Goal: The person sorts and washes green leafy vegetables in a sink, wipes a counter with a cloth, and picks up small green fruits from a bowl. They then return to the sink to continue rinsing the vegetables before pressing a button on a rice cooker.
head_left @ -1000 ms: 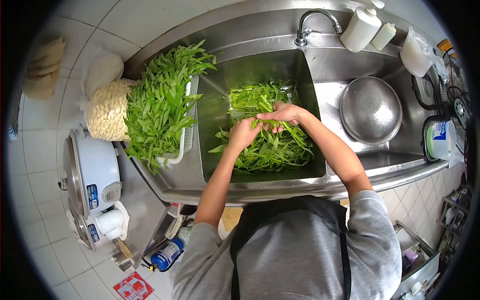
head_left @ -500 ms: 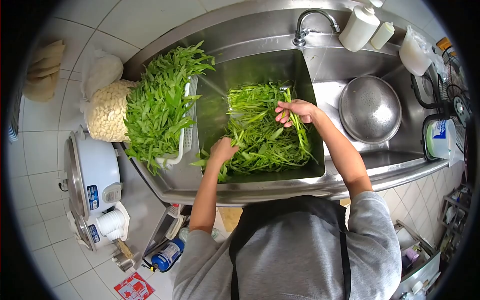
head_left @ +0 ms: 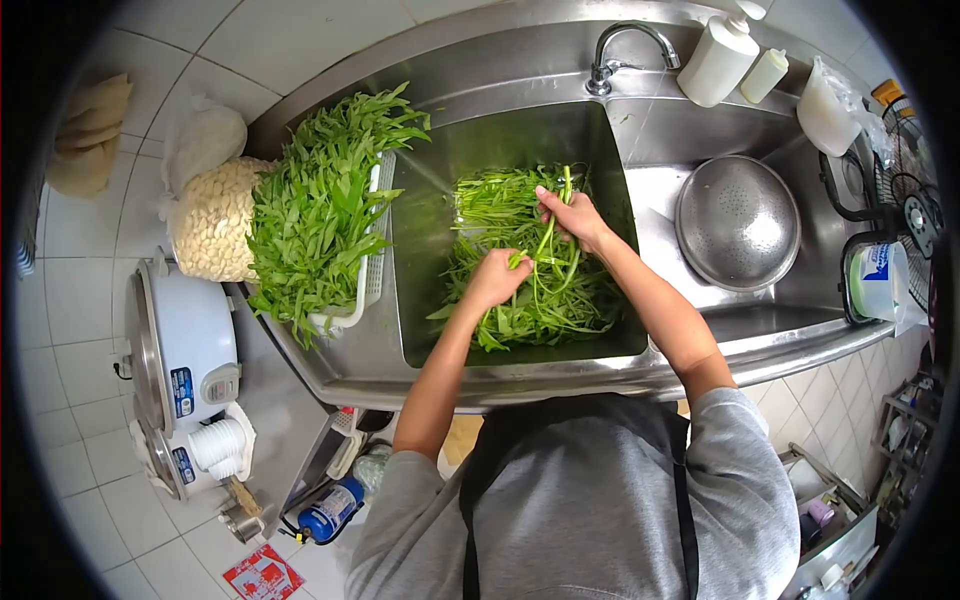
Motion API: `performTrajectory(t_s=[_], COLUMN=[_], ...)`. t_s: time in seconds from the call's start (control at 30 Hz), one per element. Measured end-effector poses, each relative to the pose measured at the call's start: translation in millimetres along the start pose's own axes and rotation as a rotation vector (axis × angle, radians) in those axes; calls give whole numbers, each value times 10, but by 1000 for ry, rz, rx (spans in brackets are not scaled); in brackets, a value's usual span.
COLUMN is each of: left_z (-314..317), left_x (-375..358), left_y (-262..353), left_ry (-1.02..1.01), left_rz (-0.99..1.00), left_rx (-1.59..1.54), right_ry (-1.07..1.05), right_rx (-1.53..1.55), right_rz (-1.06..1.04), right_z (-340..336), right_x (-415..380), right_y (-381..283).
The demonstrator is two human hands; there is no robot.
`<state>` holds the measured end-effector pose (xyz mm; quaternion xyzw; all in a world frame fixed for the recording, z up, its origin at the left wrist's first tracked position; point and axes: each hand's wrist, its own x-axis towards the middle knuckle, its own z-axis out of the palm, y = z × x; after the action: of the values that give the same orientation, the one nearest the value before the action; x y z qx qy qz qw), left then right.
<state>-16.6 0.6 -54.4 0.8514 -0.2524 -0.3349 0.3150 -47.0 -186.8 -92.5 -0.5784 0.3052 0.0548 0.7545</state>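
Long-stemmed leafy greens (head_left: 550, 310) that look like water spinach fill the sink basin (head_left: 425, 200). Over them, my right hand (head_left: 572, 217) is closed around a few green stems (head_left: 548, 245), whose ends stick up past the fingers. My left hand (head_left: 497, 280) is beside it, lower and to the left, with its fingers closed on part of the same greens. Behind the hands, more stems (head_left: 495, 195) lie lined up in the basin. A white basket (head_left: 378, 240) on the left rim is heaped with leafy greens (head_left: 325, 210).
A metal colander (head_left: 740, 220) lies upside down in the right basin. The faucet (head_left: 600, 75) stands at the back, near a white pump bottle (head_left: 718, 58). Left are a bag of pale beans or nuts (head_left: 212, 225) and a rice cooker (head_left: 190, 340). A dish rack (head_left: 850, 190) is at right.
My left hand has moved right and up, from the basin's left side to near my right hand. My right hand has shifted slightly left, and the stems in it now stand more upright.
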Motion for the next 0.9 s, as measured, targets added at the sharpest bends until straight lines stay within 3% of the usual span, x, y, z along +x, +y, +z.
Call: performTrajectory(t_s=[0.03, 0.1, 0.17, 0.43, 0.57, 0.63, 0.67, 0.7, 0.77, 0.9], left_z=[-44, -125, -245, -183, -170, -132, -90, -106, -126, -125], left_x=[16, -8, -59, -18, 82, 171, 200, 170, 60, 5], left_y=[-58, -69, 32, 24, 58, -101, -226, -176, -102, 58], left_ry=[-20, -21, -161, -174, 66, 396, 413, 412, -42, 22], left_rz=[59, 98, -77, -98, -104, -146, -133, -130, -228, -60], left_rx=[-52, -155, -294, -626, -762, -751, -556, -555, -359, -348], right_ry=[-24, -148, -189, -137, -158, -118, -91, -88, -59, -88], right_rx=[-146, -60, -95, 32, -1, 8, 18, 19, -19, -10], right_rz=[-74, -64, -47, 35, 52, 51, 53, 50, 68, 90], right_z=[-35, -94, -123, 54, 121, 123, 123, 118, 125, 137], right_x=[-53, -65, -94, -96, -144, -120, -126, -116, -122, -111], right_y=[-74, -126, -209, -211, -169, -139, -138, -158, -157, -146])
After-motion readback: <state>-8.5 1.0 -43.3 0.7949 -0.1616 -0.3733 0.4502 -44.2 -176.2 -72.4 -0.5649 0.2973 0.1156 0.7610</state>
